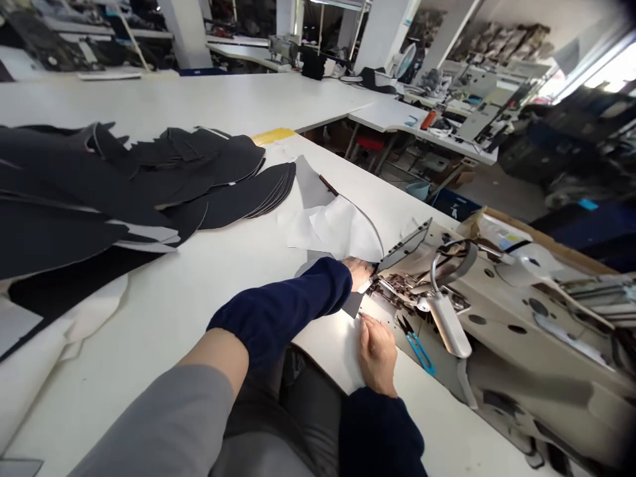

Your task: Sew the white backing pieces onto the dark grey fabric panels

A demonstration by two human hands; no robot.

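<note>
My left hand lies on the fabric right beside the needle area of a sewing machine; its fingertips are hidden by the machine parts. A grey fabric piece shows between my two hands at the machine's edge. My right hand rests on the table just below it, fingers curled together near the fabric's corner; what they hold, if anything, is too small to make out. White sheets and more grey fabric lie beyond my left hand. Blue-handled thread snips lie on the machine bed to the right.
Stacks of dark fabric pieces cover the left of the white table. A lamp juts out over the machine bed. A cardboard box stands behind the machine. Other worktables and machines fill the background.
</note>
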